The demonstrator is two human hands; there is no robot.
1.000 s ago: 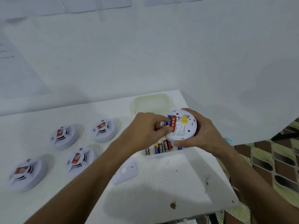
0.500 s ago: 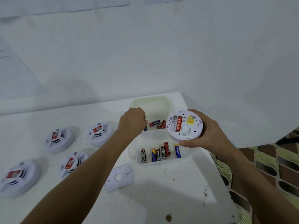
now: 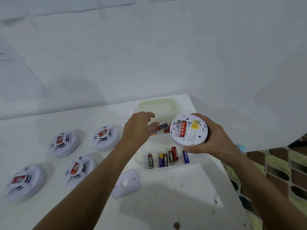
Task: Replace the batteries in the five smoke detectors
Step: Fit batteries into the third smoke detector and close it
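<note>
A: What is changing since a second ago?

B: The left hand [image 3: 138,128] was picking at the battery bay of the smoke detector [image 3: 189,130]; now it is hovering over the far compartment of the clear tray [image 3: 141,156], fingers spread loosely and holding nothing. A blue battery was in the bay beside the red one then; now one slot is showing bare, and only the red battery [image 3: 182,128] is sitting in it.

A: So an old cell is out?

B: I'm judging so, and dropped among the loose batteries [image 3: 163,127] in the far compartment. One old cell is waiting to come out before fresh ones go in.

A: And the detector itself?

B: The right hand [image 3: 214,140] is gripping it by the rim, underside up, above the tray's right side.

A: What else is lying around?

B: The row of batteries [image 3: 167,159] is lying in the near compartment, the detached back cover [image 3: 127,183] on the table [image 3: 166,205] near the tray, and four more detectors [image 3: 63,143] at the left, well apart. Nothing is blocking the reach, though the held detector is overhanging part of the far compartment.
</note>
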